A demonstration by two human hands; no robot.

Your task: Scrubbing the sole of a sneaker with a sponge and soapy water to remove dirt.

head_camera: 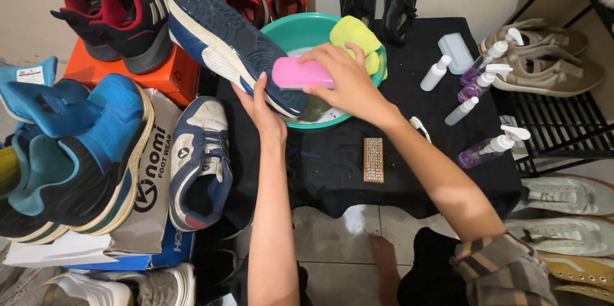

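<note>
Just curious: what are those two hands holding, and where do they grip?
Left hand grips the blue sneaker from under its sole edge; right hand holds the pink brush by its back.

held shoe (pixel 227 40): navy sole, white sidewall | brush (pixel 302 72): pink | basin (pixel 300 31): teal green | cloth (pixel 358 39): yellow-green | table cover (pixel 409 152): black | spray bottles (pixel 489 149): purple liquid, white heads | small brush (pixel 373 159): tan | shoebox (pixel 163 76): orange | sleeve (pixel 505 267): brown-grey plaid | shoe on box (pixel 199 162): navy and white
</note>
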